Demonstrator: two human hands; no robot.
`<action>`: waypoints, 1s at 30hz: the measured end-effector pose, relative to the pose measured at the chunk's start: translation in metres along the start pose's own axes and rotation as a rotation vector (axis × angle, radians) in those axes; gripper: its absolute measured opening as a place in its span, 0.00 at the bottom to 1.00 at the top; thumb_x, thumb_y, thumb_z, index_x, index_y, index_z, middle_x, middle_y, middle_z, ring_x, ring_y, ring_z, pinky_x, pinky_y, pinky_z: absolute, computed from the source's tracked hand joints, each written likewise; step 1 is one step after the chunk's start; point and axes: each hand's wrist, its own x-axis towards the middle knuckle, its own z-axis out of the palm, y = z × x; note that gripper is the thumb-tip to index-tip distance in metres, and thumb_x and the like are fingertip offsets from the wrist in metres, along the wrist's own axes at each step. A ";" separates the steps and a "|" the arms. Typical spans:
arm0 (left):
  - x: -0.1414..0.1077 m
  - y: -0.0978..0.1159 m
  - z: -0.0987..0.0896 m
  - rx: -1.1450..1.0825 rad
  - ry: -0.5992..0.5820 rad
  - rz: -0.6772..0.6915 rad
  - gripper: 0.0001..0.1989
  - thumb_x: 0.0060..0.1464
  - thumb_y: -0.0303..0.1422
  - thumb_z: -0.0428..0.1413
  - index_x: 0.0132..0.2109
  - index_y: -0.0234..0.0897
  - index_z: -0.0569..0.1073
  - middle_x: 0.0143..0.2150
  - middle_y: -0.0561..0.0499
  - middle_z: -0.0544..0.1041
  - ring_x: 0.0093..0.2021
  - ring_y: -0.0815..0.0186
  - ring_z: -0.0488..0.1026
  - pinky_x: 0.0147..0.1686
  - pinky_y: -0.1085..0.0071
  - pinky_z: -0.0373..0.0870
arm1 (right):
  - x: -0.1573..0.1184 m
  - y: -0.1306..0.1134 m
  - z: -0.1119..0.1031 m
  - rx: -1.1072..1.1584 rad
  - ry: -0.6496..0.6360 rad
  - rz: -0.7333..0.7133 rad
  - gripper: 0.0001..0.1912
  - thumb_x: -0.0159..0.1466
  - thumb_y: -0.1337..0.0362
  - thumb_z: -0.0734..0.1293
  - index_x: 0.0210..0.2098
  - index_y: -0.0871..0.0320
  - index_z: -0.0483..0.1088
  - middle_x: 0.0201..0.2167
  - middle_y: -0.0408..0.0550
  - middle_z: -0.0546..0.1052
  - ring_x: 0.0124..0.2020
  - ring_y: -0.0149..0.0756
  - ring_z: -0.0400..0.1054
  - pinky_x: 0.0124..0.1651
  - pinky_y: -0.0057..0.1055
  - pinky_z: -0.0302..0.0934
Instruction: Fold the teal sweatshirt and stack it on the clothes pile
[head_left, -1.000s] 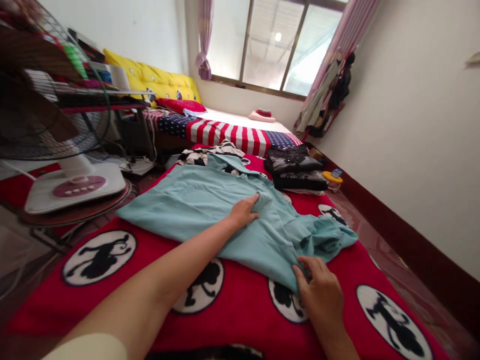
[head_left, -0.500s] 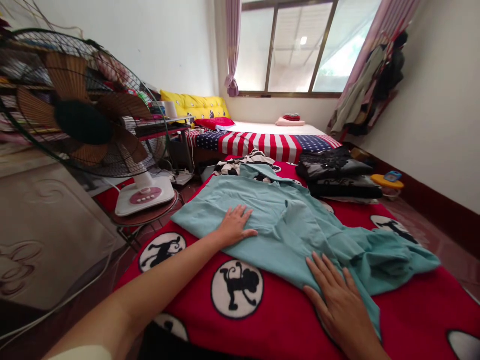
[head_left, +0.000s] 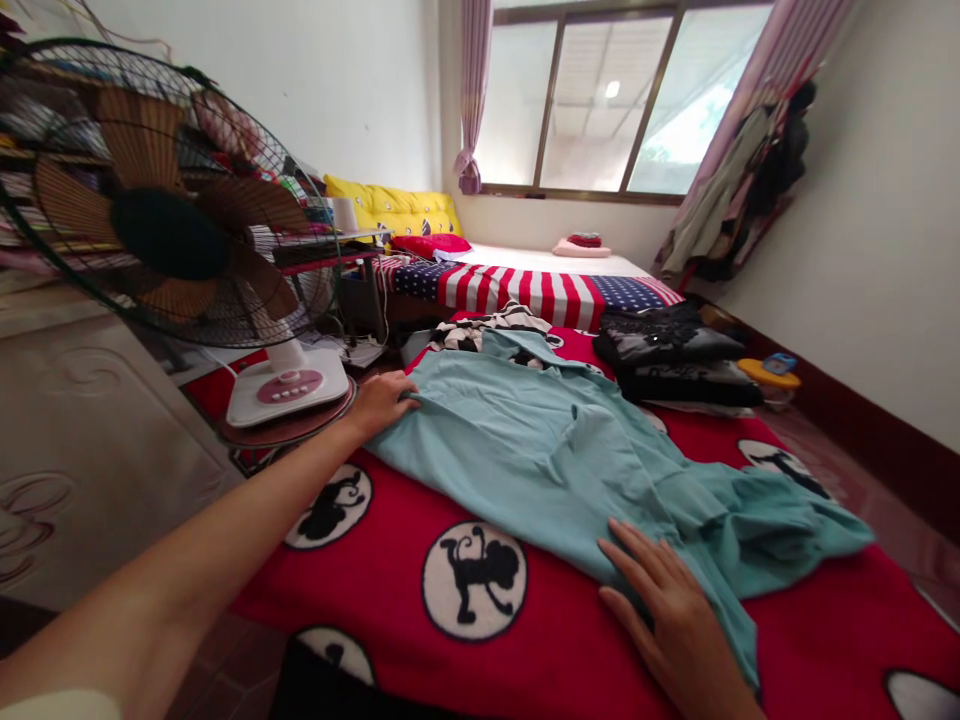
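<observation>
A light teal shirt (head_left: 495, 430) lies spread and wrinkled across a red blanket (head_left: 585, 650) patterned with black monkeys in white circles. At the shirt's left edge, my left hand (head_left: 382, 403) has its fingers curled onto the fabric, pinching it; a crease runs from there across the cloth. My right hand (head_left: 667, 605) rests with fingers spread on the shirt's near edge, palm down. Bunched fabric lies to the right of it. Behind the shirt is a black-and-white checked cloth (head_left: 517, 318).
Folded dark clothes (head_left: 675, 350) are stacked at the blanket's far right. A standing fan (head_left: 172, 235) is close on the left, on a round stool (head_left: 300, 425). Further back is a bed with a flag-patterned cover (head_left: 517, 290). A yellow stool (head_left: 769, 375) stands by the right wall.
My left hand has moved left from the middle of the shirt to its left edge and taken hold of the fabric. My right hand has barely moved.
</observation>
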 end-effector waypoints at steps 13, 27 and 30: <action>-0.034 0.088 0.025 -0.173 -0.207 0.281 0.27 0.59 0.47 0.50 0.63 0.46 0.64 0.66 0.45 0.61 0.64 0.52 0.59 0.62 0.53 0.54 | -0.001 -0.001 -0.003 0.032 -0.077 0.016 0.24 0.66 0.56 0.62 0.60 0.51 0.63 0.63 0.49 0.64 0.63 0.47 0.59 0.61 0.52 0.57; -0.030 0.204 0.040 -0.479 -0.171 0.535 0.26 0.61 0.44 0.51 0.64 0.45 0.63 0.68 0.45 0.60 0.68 0.54 0.54 0.65 0.50 0.50 | 0.031 0.040 -0.035 0.144 0.297 0.501 0.16 0.65 0.59 0.61 0.50 0.56 0.68 0.52 0.55 0.69 0.46 0.42 0.69 0.44 0.38 0.68; -0.038 0.222 0.055 -0.414 -0.222 0.573 0.28 0.60 0.48 0.50 0.65 0.47 0.61 0.69 0.46 0.56 0.70 0.49 0.46 0.64 0.44 0.46 | 0.043 0.075 -0.037 -0.174 0.144 0.621 0.24 0.60 0.56 0.66 0.52 0.62 0.67 0.55 0.61 0.66 0.57 0.53 0.61 0.55 0.46 0.60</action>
